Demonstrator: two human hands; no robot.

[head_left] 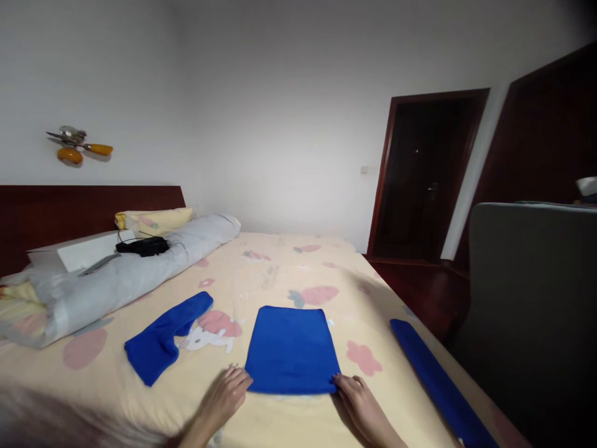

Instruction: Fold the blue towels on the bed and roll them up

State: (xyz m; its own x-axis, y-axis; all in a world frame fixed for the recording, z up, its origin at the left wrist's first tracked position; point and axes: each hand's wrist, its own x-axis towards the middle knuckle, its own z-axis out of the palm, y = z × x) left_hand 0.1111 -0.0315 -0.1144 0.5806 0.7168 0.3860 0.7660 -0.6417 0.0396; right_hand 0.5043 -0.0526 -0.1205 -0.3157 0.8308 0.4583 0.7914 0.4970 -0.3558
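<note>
Blue cloth [293,348] lies ahead, near edge between left hand [233,387] and right hand [358,397]. The right pinches its corner; the left's grip is unclear.

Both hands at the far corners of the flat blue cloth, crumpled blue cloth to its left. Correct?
No, wrong corners. The head view shows the left hand at the near left corner of the flat cloth and the right hand at its near right corner. The crumpled cloth is to its left, as you say.
</note>
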